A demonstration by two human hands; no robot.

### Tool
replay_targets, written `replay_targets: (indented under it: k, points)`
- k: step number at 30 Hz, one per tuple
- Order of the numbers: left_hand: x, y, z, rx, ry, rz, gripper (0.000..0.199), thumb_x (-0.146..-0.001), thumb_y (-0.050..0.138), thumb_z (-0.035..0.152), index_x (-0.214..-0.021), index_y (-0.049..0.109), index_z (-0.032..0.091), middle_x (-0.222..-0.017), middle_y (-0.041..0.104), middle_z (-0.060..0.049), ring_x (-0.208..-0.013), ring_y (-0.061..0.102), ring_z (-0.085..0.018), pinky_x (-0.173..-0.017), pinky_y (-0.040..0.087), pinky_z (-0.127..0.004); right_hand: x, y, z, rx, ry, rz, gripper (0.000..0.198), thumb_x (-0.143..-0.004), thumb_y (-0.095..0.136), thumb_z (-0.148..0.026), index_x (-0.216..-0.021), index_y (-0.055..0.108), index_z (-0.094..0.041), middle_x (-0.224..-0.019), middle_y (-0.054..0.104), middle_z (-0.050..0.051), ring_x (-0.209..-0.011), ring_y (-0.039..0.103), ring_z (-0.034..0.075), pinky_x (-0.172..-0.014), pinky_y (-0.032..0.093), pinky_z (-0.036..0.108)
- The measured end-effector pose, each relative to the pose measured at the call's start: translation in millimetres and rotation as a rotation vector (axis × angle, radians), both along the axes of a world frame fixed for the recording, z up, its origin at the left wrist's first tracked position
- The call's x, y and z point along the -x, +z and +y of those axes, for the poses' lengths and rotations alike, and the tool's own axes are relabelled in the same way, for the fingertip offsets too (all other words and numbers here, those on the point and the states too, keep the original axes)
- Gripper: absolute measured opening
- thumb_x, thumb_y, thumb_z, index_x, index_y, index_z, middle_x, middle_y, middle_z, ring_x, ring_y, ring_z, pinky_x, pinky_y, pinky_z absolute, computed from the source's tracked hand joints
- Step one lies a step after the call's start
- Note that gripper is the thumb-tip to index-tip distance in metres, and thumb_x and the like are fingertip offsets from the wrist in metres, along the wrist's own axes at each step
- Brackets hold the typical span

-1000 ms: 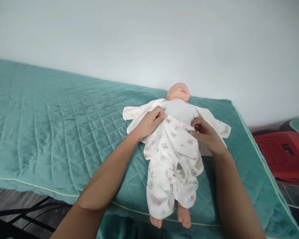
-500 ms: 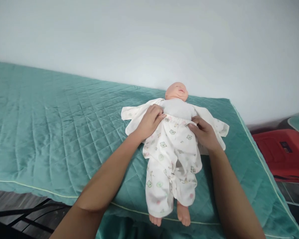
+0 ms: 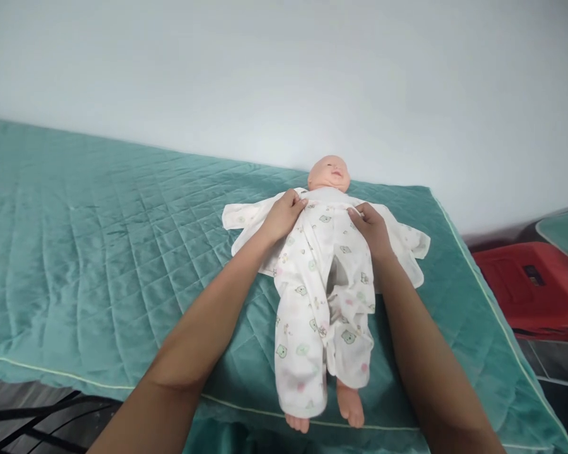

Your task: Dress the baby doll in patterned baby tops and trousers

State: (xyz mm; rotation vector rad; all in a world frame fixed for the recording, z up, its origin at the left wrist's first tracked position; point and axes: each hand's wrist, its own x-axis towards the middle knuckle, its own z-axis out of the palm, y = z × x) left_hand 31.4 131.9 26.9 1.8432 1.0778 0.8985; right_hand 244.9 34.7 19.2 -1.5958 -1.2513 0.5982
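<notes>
- Left hand point(image 3: 284, 213): grip pinches the pants point(image 3: 301, 277) at the waist, higher up the doll point(image 3: 329, 174) than before.
- Doll: on the green quilt point(image 3: 137, 252), over a spread shirt point(image 3: 401, 252).
- Right hand point(image 3: 373, 228): grip pinches the waist's other side.
- Red thing point(image 3: 506, 284): beside the quilt.

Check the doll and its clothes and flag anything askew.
The patterned trousers look oddly high: the left hand and right hand hold the waistband up at the chest of the doll, close below the neck. The jacket also lies open, spread to both sides. Nothing visible looks spilled or torn.
</notes>
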Motion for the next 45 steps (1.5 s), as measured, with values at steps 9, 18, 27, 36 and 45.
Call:
replay_targets:
  k: [9,18,27,36,45]
  points:
    - [23,12.1,-8,-0.375,-0.221,0.151,0.024,-0.099,0.048,0.039,-0.087,0.058,0.021,-0.105,0.066,-0.007,-0.102,0.055,-0.022,-0.093,0.041,-0.036,5,9,-16,-0.147,0.03,-0.153,0.04,-0.092,0.059,-0.057,-0.071,0.05,-0.024,-0.077,0.053,0.002,-0.077,0.051,0.02,-0.072,0.044,0.035]
    - [24,17.0,10,-0.427,-0.329,0.28,0.025,-0.102,0.038,0.037,-0.09,0.054,0.022,-0.128,0.064,-0.008,-0.117,0.058,-0.023,-0.094,0.043,-0.036,-9,16,2,-0.186,0.344,-0.207,0.042,-0.093,0.059,-0.051,-0.063,0.051,-0.023,-0.145,0.056,0.002,-0.138,0.046,0.029,-0.116,0.031,0.049]
    - [7,10.0,36,-0.411,-0.105,0.341,0.019,-0.099,0.041,0.035,-0.09,0.053,0.022,-0.077,0.063,-0.004,-0.072,0.058,-0.024,-0.069,0.038,-0.033,-14,18,27,-0.124,0.135,-0.326,0.036,-0.095,0.05,-0.055,-0.082,0.065,-0.025,-0.1,0.071,0.003,-0.095,0.062,0.025,-0.086,0.046,0.039]
    - [-16,-0.9,48,-0.339,0.075,0.394,0.009,-0.095,0.048,0.026,-0.096,0.056,0.021,-0.072,0.061,-0.005,-0.072,0.059,-0.025,-0.07,0.039,-0.033,-24,7,61,-0.02,-0.104,-0.373,0.039,-0.089,0.056,-0.044,-0.062,0.039,-0.024,-0.062,0.047,0.0,-0.066,0.045,0.019,-0.071,0.039,0.035]
    - [-3,-5.2,27,-0.418,-0.058,0.306,0.036,-0.096,0.045,0.022,-0.115,0.073,0.033,-0.109,0.068,-0.006,-0.103,0.059,-0.024,-0.092,0.043,-0.037,-13,7,21,-0.242,0.194,-0.296,0.033,-0.096,0.049,-0.042,-0.114,0.069,-0.025,-0.127,0.068,0.007,-0.119,0.059,0.027,-0.106,0.04,0.043]
